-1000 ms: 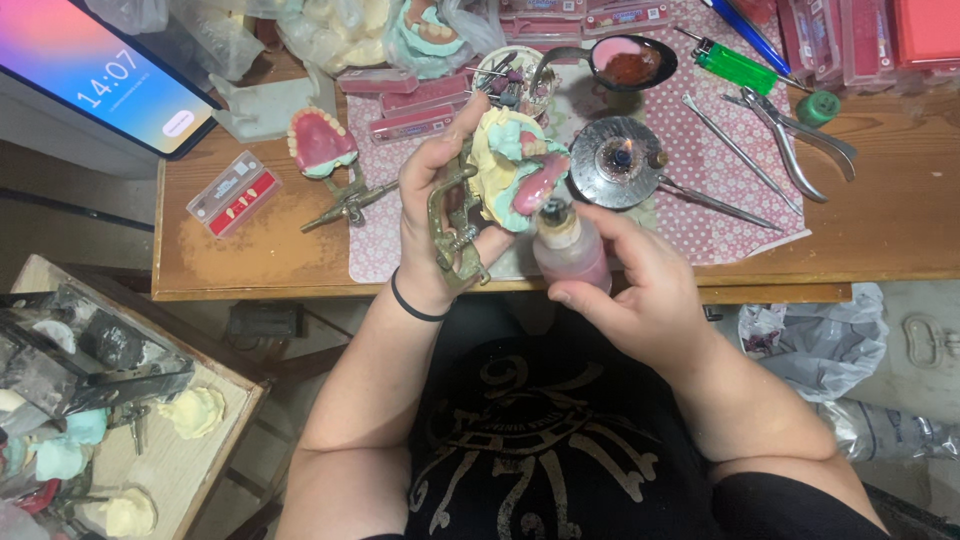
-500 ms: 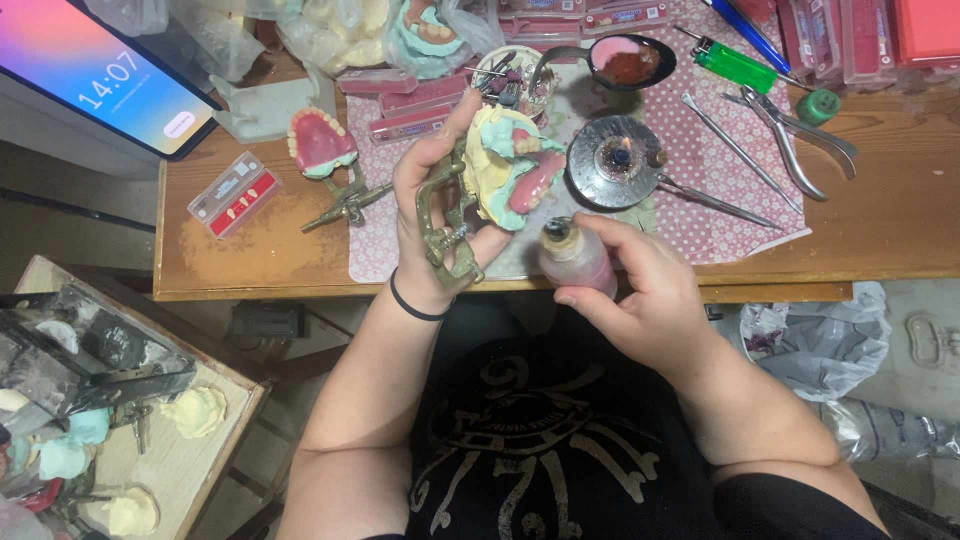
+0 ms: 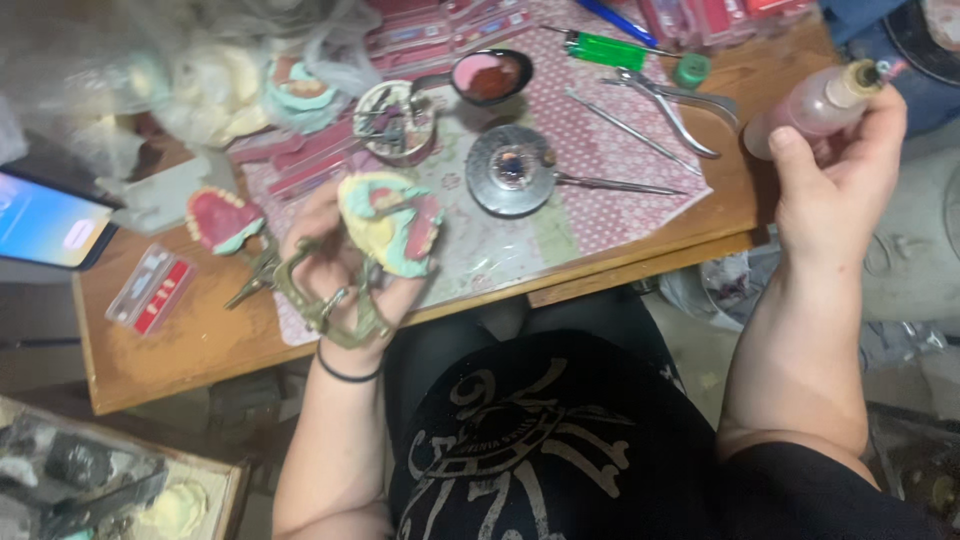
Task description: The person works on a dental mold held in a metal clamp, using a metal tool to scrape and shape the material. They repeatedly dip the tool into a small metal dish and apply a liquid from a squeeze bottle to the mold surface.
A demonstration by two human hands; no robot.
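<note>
Landmark: wooden table (image 3: 200, 345). Near its front edge, left hand (image 3: 335, 270) grips a dental cast (image 3: 392, 222), yellow and teal with pink gum, mounted in a brass articulator frame (image 3: 325, 300); fingers are wrapped behind it, so the hinge is partly hidden. Off the table's right end, right hand (image 3: 830, 190) is closed around a small pink squeeze bottle (image 3: 815, 105), nozzle pointing up-right, bottle base covered by the thumb. On the table's left side: flat clear package (image 3: 150, 290) with red strips, print too small to make out. Mid-table: round metal dish (image 3: 512, 168) on a patterned cloth (image 3: 600, 190). Far edge: green lighter (image 3: 610, 50), red flat packs (image 3: 440, 25) cut off by the frame, blurred plastic bags (image 3: 200, 70).
</note>
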